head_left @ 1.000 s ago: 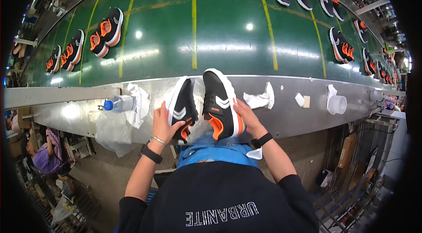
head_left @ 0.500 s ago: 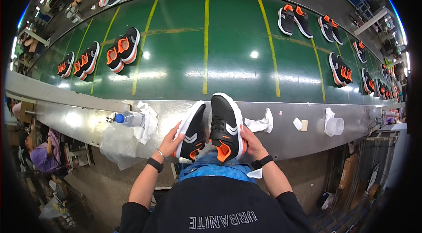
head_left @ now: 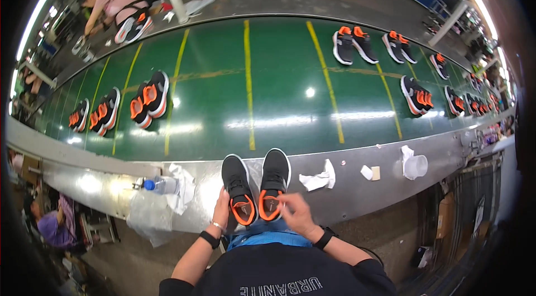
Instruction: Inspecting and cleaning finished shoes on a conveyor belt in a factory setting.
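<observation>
Two black sneakers with orange linings and white soles stand side by side at the near metal ledge, toes pointing away and openings toward me. My left hand (head_left: 221,212) grips the outer side of the left sneaker (head_left: 238,177), its fingers partly hidden beside the shoe. At the right sneaker (head_left: 274,172), my right hand (head_left: 299,215) is curled, thumb and fingertips pinching the collar by the orange opening. Dark insoles show inside both shoes.
Beyond the metal ledge (head_left: 357,198) runs a green conveyor belt (head_left: 279,84) with yellow cross lines, carrying several similar sneakers. A blue-capped bottle (head_left: 161,185), a plastic bag (head_left: 149,215), white paper (head_left: 319,177) and a clear cup (head_left: 415,167) lie along the ledge. A person (head_left: 118,3) bends over across the belt.
The sneakers were tilted with their sides showing; now they are turned upright with openings toward me. My right hand has moved from the right shoe's outer side to its collar.
</observation>
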{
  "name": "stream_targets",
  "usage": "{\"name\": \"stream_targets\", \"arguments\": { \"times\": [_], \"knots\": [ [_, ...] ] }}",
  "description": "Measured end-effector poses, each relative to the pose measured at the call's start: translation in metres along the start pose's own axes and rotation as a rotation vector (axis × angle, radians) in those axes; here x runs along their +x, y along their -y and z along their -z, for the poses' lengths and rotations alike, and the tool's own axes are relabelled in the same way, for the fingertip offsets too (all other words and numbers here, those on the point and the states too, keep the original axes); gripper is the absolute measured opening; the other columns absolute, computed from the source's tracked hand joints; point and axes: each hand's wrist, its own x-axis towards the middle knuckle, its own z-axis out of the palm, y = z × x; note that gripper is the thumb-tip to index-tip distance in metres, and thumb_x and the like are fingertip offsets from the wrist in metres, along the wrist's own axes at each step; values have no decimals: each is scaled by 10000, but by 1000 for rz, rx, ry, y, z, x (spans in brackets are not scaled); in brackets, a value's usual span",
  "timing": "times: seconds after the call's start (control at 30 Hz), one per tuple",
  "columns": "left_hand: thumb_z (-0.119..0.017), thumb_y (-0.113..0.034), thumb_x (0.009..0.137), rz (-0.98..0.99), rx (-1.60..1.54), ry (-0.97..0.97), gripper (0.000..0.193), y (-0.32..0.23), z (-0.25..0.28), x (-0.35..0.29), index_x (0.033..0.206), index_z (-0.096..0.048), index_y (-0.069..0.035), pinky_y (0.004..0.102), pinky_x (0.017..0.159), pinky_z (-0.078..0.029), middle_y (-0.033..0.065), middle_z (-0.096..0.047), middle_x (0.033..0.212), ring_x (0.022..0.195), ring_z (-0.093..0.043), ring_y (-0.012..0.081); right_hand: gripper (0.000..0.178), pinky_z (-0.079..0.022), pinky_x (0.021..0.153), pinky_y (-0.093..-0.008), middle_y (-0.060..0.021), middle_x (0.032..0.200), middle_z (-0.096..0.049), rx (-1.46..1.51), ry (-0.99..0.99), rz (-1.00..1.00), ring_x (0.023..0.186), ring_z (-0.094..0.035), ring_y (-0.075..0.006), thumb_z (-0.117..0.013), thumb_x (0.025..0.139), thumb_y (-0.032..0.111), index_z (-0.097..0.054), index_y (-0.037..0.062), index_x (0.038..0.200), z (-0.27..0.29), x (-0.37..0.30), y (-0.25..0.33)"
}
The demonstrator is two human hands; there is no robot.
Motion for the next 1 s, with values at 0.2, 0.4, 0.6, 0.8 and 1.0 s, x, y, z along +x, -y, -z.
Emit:
{"name": "stream_targets", "arguments": {
  "times": [0.2, 0.4, 0.6, 0.8, 1.0],
  "knots": [
    [-466, -323, 886, -174, 275, 9, 617, -9, -23, -1, 1319, -227, 47, 279, 908, -365, 204, -442, 1206, 1099, -444, 208, 510, -372, 780, -383, -101, 927, -513, -346, 363, 68, 881, -482, -270, -630, 718, 183, -460, 117, 1195, -14, 5, 21],
    [-470, -294, 877, -280, 434, 4, 579, -21, -42, 2, 1275, -280, 81, 293, 734, -441, 140, -585, 940, 830, -542, 180, 597, -398, 735, -402, -145, 867, -520, -577, 712, 58, 837, -513, -298, -668, 677, 374, -465, 196, 1210, -11, 15, 23],
    [-486, -323, 865, -171, 496, -142, 580, -22, -27, 16, 1280, -318, 45, 311, 842, -389, 171, -475, 1091, 964, -487, 213, 432, -420, 689, -432, -133, 793, -553, -427, 586, 162, 784, -546, -334, -694, 643, 380, -535, 119, 949, 10, 57, 13],
    [-548, -288, 824, -490, 548, -101, 476, -94, -45, 42, 1206, -438, -26, 352, 900, -367, 185, -459, 1105, 1038, -456, 268, 431, -456, 646, -384, -148, 779, -599, -513, 399, 112, 751, -577, -324, -729, 605, 320, -578, 52, 907, 131, 170, -15],
    [-632, -288, 734, -693, 906, -236, 522, -172, -48, 127, 1189, -459, -101, 412, 918, -358, 220, -405, 1159, 1090, -389, 373, 495, -382, 873, -421, -122, 947, -592, -966, 51, -268, 958, -537, -295, -762, 526, 240, -615, 145, 989, 279, 222, -138]
  ]
}}
